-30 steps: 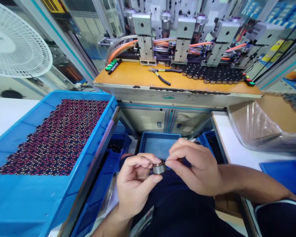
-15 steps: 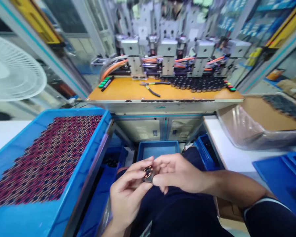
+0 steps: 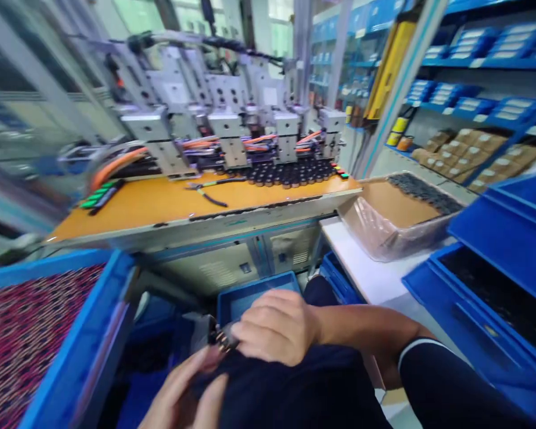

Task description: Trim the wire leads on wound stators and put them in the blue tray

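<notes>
My right hand (image 3: 272, 328) is curled, knuckles up, over a small dark round part with copper-coloured bits (image 3: 223, 341), which pokes out past its fingertips. Its exact kind is blurred. Lower and to the left, my left hand (image 3: 185, 390) has its thumb spread from its fingers, with a fingertip close to the part. I cannot tell whether that fingertip touches it. Both hands are above my dark-clothed lap, in front of a blue bin (image 3: 259, 292) on the floor.
A blue tray (image 3: 78, 333) of red-and-copper parts stands at left. The orange bench (image 3: 161, 199) carries pliers (image 3: 214, 190) and rows of black round parts (image 3: 290, 173) beneath a machine (image 3: 226, 131). To the right are a plastic-lined carton (image 3: 384, 226) and blue bins (image 3: 473, 310).
The view has swung right. My left hand has loosened from around the part and dropped lower left; my right hand has turned knuckles up, holding the part.
</notes>
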